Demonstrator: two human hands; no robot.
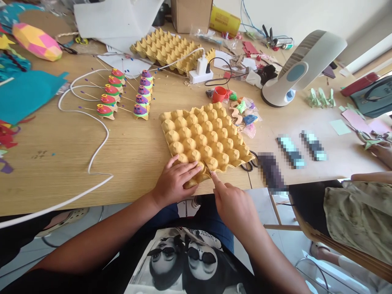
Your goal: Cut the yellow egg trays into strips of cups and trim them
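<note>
A yellow pulp egg tray (201,141) lies with its rounded bumps up near the table's front edge. My left hand (176,179) rests over its front left corner, fingers spread on the bumps and thumb by the front edge. In my right hand (232,202) is a knife (208,168) with a thin dark blade, its handle hidden in my closed fingers. The index finger stretches along it, and the blade touches the tray between two front bumps. Black scissor-like handles (250,163) stick out from under the tray's right side.
Painted egg-cup figures stand in a red-green row (108,98) and a purple row (142,98). Behind are another egg tray (167,49), a power strip (200,75) and a grey-white fan (294,73). A white cable (105,139) crosses the left side. Another person's hand (381,153) holds scissors at right.
</note>
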